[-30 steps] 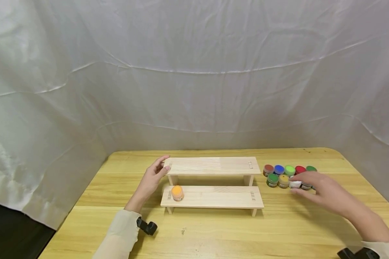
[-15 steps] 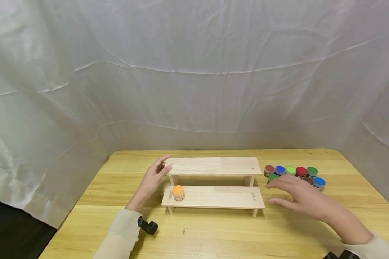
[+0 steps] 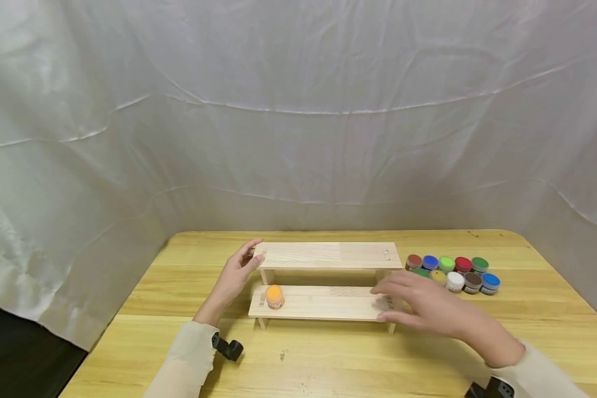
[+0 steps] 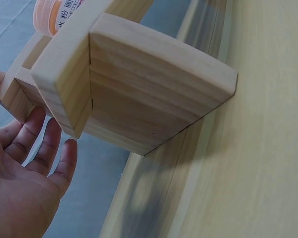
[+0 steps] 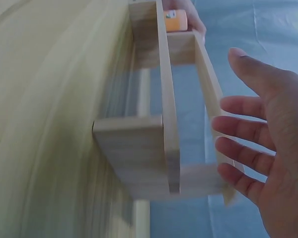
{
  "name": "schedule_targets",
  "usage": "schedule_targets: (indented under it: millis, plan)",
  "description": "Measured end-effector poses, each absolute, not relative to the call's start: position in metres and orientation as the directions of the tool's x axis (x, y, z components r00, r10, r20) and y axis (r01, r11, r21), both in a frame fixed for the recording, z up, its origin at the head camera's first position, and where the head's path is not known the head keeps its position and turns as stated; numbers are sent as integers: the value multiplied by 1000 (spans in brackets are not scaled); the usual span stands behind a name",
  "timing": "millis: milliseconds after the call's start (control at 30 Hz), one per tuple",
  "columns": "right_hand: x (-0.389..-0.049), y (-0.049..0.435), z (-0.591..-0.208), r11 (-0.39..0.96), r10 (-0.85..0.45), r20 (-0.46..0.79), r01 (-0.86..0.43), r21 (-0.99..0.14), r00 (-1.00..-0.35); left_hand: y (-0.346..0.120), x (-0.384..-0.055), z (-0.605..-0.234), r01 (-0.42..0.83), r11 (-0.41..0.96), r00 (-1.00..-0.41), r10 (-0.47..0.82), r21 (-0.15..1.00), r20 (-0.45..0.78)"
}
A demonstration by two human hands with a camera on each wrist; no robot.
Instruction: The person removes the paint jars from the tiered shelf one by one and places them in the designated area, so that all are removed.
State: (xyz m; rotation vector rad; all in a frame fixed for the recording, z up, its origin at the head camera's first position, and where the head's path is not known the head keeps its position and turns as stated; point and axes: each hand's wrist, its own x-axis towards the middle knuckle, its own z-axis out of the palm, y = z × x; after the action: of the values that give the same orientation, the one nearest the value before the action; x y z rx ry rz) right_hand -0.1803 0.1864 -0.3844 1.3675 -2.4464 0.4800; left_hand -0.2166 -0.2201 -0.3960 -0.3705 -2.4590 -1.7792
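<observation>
A light wooden two-step shelf stands on the table, with an upper board (image 3: pixel 323 255) behind a lower board (image 3: pixel 323 305). My left hand (image 3: pixel 232 276) grips the upper board's left end, thumb on top and fingers around the end. On the lower board's left part sits an orange paint jar (image 3: pixel 275 297), also partly seen in the left wrist view. My right hand (image 3: pixel 430 307) hovers over the shelf's right end, holding nothing. Its fingers (image 5: pixel 243 131) are spread and relaxed in the right wrist view, apart from the thumb.
Two rows of paint jars stand right of the shelf, among them a white jar (image 3: pixel 455 282), a red jar (image 3: pixel 462 264) and a light blue jar (image 3: pixel 490 282). A grey cloth (image 3: pixel 298 143) hangs behind the wooden table (image 3: pixel 323 365).
My right hand has moved left from over the paint jars to the shelf's right end, uncovering several jars. The left hand stays on the upper board, and the orange jar has not moved.
</observation>
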Motion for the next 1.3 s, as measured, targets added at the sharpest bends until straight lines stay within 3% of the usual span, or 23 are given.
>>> schedule_targets:
  millis: [200,667,1300]
  plan:
    - [-182,164,-384,455,-765,423,-872,-177,-485,-220,-217,-396,245,294,-966,150,924,209]
    - [-182,105,-372,491,-783,289,-833,-255,-550,-221,-216,-395,236,287,-968,151,928,200]
    - [-190,26,-378,497,-813,262,-854,-154,-520,-220,-217,-394,241,266,-967,153,933,206]
